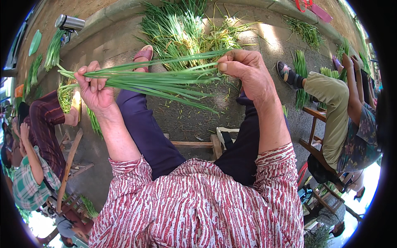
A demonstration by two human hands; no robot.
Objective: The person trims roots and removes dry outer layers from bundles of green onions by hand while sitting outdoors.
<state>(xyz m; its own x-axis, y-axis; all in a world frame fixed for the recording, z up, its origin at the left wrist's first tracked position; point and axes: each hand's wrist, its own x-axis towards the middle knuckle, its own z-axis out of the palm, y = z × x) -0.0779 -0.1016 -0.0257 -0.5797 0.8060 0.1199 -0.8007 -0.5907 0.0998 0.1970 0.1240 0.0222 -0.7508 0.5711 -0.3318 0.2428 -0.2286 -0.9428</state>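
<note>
My left hand (94,85) grips a thin bunch of green chives (155,77) near its pale stalk ends, which poke out past my fingers to the left. The leaves stretch across in front of me, fanning out to the right. With thumb and fingertips, my right hand (245,71) pinches the tips of a few of the upper leaves; the lower leaves hang loose below it. On the ground beyond my hands lies a large heap of chives (173,31). Beside it is a pile of yellowed leaves and trimmings (225,34).
A concrete kerb (114,14) curves behind the heap. A steel flask (70,22) stands at upper left near a chive bundle (54,49). Other people sit at both sides, one on a wooden stool (314,124) at right. Another chive bundle (301,77) lies by that person's foot.
</note>
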